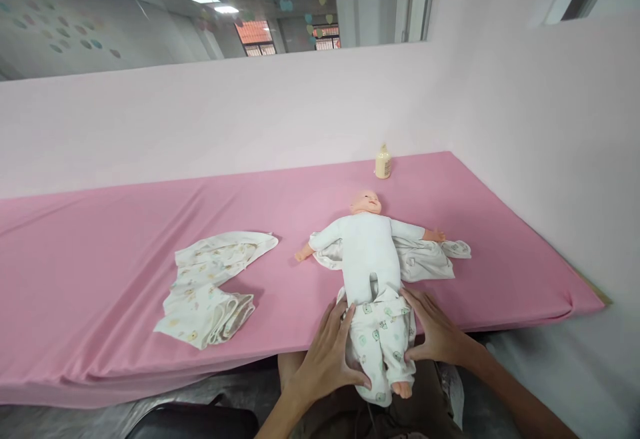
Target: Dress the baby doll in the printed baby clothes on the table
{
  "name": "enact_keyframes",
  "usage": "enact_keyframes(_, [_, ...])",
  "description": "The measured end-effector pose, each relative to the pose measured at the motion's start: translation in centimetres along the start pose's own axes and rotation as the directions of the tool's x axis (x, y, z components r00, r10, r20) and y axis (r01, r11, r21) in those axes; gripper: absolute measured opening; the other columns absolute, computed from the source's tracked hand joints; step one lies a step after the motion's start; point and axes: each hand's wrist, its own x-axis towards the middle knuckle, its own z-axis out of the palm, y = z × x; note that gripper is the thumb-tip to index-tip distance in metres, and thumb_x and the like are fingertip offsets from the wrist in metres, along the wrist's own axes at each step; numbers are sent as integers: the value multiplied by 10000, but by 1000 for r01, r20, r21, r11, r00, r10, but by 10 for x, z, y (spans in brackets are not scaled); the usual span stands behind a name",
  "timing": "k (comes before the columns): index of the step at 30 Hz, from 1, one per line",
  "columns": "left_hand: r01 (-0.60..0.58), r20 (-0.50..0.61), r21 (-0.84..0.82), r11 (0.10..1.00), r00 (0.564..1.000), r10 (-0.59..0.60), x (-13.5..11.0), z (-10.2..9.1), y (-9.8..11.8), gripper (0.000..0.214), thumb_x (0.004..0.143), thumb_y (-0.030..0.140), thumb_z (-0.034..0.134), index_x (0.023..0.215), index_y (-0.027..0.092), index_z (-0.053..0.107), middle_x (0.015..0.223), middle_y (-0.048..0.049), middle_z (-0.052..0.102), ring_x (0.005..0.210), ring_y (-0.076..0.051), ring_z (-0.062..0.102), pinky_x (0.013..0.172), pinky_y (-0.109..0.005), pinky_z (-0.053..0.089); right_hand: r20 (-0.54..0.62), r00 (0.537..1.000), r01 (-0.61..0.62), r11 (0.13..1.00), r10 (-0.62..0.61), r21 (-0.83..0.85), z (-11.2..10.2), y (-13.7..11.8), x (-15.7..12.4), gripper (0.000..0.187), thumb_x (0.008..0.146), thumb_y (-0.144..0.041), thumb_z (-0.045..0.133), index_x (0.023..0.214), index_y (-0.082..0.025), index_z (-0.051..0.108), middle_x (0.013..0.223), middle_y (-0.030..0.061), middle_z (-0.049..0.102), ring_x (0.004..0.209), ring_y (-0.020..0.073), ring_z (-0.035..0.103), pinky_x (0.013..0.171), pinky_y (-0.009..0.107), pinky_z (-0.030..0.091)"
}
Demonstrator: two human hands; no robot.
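A baby doll point(369, 252) lies face up on the pink mat point(100, 279), head away from me, arms spread. It wears a white top and patterned trousers point(383, 342), and its legs hang over the mat's front edge. My left hand point(327, 352) grips the trousers at the doll's left hip and leg. On the other side my right hand point(435, 332) presses the trousers with its fingers curled onto the cloth. A white garment point(425, 259) lies spread under the doll's back.
A crumpled patterned baby garment point(210, 285) lies on the mat to the left of the doll. A small cream bottle point(383, 162) stands at the back by the pink wall. The wall closes the right side too.
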Motion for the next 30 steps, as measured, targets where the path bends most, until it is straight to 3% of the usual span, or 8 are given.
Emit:
enact_keyframes(3, [-51,-58,31,998,997,52,1,-1,3,1410,506,684,786,1544,246,-62,1517,-244,256,1413,-467,209,1045,-640,363,-111,992,58,997,-63,-53,2,0,4,885,686,-201,667,1476,-239,270,1401,134,445,1315,312,388,1093,493,319])
enact_keyframes(8, [-111,-141,93,989,982,123,-4,4,12,1430,492,742,753,1539,214,-65,1506,-283,230,1412,-501,160,1049,-672,316,-235,968,78,995,-91,-65,6,-4,11,604,641,-156,643,1222,-196,482,1179,122,558,1118,302,494,954,456,424])
enact_keyframes(14, [-66,-178,41,997,981,72,-8,11,28,1380,541,779,699,1530,223,-86,1550,-277,114,1433,-483,88,1077,-671,266,-227,969,87,994,-98,-62,4,-14,13,215,714,-198,639,882,-221,507,913,62,570,933,267,505,813,405,445])
enact_keyframes(17, [-27,-211,-17,999,977,23,-11,14,35,1317,596,708,727,1528,217,-63,1555,-259,123,1442,-457,104,1086,-649,282,-223,967,125,992,-125,-16,-1,-18,12,170,739,-183,617,814,-221,469,908,57,550,926,252,504,818,394,445])
enact_keyframes(21, [36,-243,-87,996,969,-56,-23,22,41,1253,627,488,787,1527,239,-49,1548,-227,191,1427,-439,199,1063,-634,352,-200,976,118,981,-86,154,-7,-23,5,172,719,-135,578,807,-217,456,1057,73,537,1010,236,512,866,363,449])
enact_keyframes(26, [151,-194,-126,980,966,-173,-42,37,37,1248,591,336,800,1526,313,-25,1515,-172,313,1370,-427,341,1021,-639,420,-121,989,-42,952,82,303,-12,-28,-9,166,681,-108,501,786,-225,445,869,15,530,825,188,524,735,301,455])
enact_keyframes(30, [239,-113,-193,952,958,-264,-50,43,33,1026,608,306,767,1491,278,244,1451,-147,434,1314,-398,436,1013,-595,456,-33,976,-194,922,217,334,-14,-36,-22,157,694,-152,522,832,-224,500,804,-8,527,733,167,507,660,276,439])
